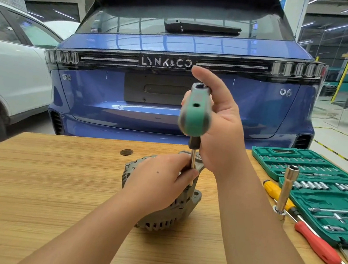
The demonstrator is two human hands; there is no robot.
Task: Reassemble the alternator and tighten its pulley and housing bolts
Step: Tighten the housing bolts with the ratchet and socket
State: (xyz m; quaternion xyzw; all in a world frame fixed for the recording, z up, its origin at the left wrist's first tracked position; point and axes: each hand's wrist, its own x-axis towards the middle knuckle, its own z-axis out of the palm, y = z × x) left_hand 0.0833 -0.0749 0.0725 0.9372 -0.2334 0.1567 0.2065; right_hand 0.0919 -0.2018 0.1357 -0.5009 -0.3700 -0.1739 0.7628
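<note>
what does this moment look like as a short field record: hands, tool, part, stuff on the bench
left hand: rests on the alternator, fingers pinching the driver's shaft low down
right hand: grips the green-handled driver, upright over the alternator
alternator: stands on the wooden table
driver tip: hidden behind the left hand's fingers
right of the alternator: open green socket set case, long socket standing upright, yellow-handled screwdriver, red-handled screwdriver
behind: blue car
</note>
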